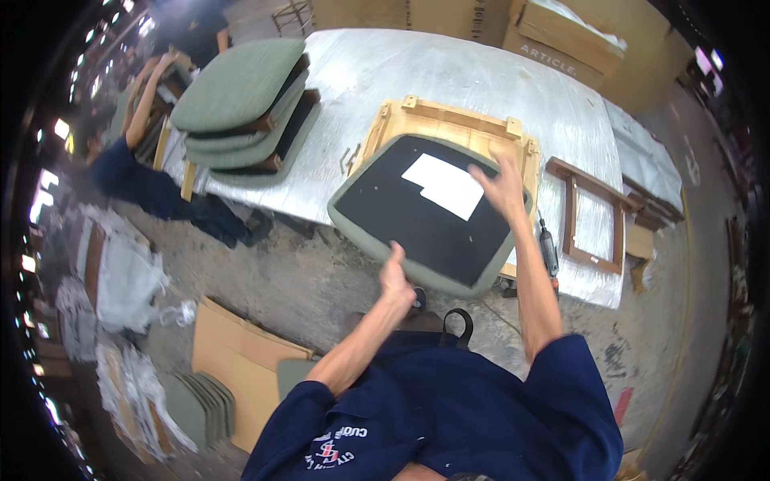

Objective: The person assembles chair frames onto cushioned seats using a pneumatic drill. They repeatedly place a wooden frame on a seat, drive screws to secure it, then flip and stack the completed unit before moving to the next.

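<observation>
A green-grey upholstered seat cushion [375,216] lies black underside up, over a pale wooden frame [390,120], its near part jutting past the table's edge. Two white paper sheets [449,188] rest on the black backing. My left hand [395,279] grips the cushion's near edge, thumb on top and fingers hidden below. Over the right part of the cushion, beside the papers, is my right hand [505,191], its fingers spread and slightly blurred; whether it touches the cushion I cannot tell.
Several green cushions are stacked [241,88] at the table's left. A power screwdriver [549,248] and a brown wooden frame [595,216] lie to the right on the plastic-covered table [513,80]. Cardboard [241,345] and more green pieces stand low left. A co-worker [144,176] bends at far left.
</observation>
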Demonstrator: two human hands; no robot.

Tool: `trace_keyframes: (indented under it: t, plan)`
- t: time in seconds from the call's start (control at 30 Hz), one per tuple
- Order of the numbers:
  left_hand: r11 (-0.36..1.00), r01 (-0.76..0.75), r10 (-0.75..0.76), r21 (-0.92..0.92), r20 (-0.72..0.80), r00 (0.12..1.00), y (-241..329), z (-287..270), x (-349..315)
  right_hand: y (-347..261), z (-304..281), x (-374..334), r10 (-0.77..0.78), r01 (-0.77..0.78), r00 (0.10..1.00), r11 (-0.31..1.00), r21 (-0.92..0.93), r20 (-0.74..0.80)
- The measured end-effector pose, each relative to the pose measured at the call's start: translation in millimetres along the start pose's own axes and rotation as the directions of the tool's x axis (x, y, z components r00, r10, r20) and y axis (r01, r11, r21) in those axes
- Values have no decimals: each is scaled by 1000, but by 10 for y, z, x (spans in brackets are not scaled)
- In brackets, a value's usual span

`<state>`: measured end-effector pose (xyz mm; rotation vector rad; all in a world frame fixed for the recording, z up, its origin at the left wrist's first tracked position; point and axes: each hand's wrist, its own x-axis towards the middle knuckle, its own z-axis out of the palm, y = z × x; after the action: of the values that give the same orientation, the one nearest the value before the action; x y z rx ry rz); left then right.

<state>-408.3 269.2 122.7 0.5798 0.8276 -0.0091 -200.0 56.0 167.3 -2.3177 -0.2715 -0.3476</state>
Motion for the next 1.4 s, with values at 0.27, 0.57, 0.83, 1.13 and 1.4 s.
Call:
trace_keyframes:
  t: [0.27,0.57,0.83,1.13,1.4]
  plan:
    - [981,10,-36,195,130,991,-1255,-72,-92,442,-458,-2698,634,-591,681,181,786,366]
    - [942,-168,129,291,151,980,-983,113,-644,374,-666,-2540,460,-635,609,-206,745,646]
    - [812,-376,443,446,-51,895,158,177,-189,278,-665,-2172,337,-671,615,-252,698,713]
    - [654,-268,291,708,91,952,726,700,936,720,184,-869,569,-537,612,-210,817,549]
    - [698,143,-21,701,-179,984,77,-465,1224,1267,-198,-1897,446,-969,218,207,137,868]
